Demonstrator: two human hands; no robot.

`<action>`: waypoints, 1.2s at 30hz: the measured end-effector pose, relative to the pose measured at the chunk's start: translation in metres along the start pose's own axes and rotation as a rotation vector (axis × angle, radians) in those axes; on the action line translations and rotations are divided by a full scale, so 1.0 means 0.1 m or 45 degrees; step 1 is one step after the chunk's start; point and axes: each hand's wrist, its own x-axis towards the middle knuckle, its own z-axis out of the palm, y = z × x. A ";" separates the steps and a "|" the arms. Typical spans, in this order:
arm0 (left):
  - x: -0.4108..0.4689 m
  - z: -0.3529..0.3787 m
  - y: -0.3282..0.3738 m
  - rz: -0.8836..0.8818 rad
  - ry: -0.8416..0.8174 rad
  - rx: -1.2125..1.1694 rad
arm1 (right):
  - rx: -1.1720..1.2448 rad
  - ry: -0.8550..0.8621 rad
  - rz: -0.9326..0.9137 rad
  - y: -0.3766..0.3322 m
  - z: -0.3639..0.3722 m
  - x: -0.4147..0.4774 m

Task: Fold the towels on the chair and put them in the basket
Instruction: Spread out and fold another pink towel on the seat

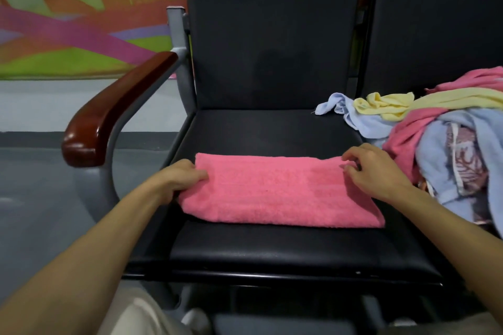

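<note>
- Seating surface: the black padded chair seat fills the lower centre of the frame. Its front strip is bare, and it serves as the folding surface.
- Workpiece: the pink towel lies flat across the seat at mid-frame, already folded into a long band running left to right.
- The left grip has its thumb on top and its fingers curled under the band's left short end, pinching it.
- The right grip has its fingers bent over the band's upper-right corner. They appear to pinch the edge layers there, though the contact is partly hidden.
- Step in hand, as judged: fold the band crosswise. Secure every layer at one short end, carry it over to the other end, align the corners, then press the crease flat.
- Caution: terry layers are likely to slide on each other, so a pinch on the top layer alone would open the band.
- The unfolded towels, blue, yellow and pink, are heaped at centre right, just beside the band's right end. Keep the fold off them.
- The wooden armrest stands at centre left and the backrest rises behind the seat.
- Basket: not in view. Locate it before transfer.
</note>
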 end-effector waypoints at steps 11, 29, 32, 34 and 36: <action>-0.53 0.73 1.21 0.332 -0.155 -0.920 | 0.187 0.177 0.247 0.41 -0.28 -0.26; -0.49 1.80 1.58 0.623 -0.122 0.007 | 0.378 -0.033 -0.095 0.37 -0.43 -0.32; -0.35 1.49 1.29 0.946 0.053 0.288 | 0.398 -0.165 -0.286 0.22 -0.44 -0.41; -0.27 1.34 1.03 1.108 0.019 0.646 | 0.348 -0.289 -0.375 0.12 -0.42 -0.44; -0.23 1.25 0.76 1.103 -0.077 0.822 | 0.249 -0.467 -0.431 0.04 -0.38 -0.42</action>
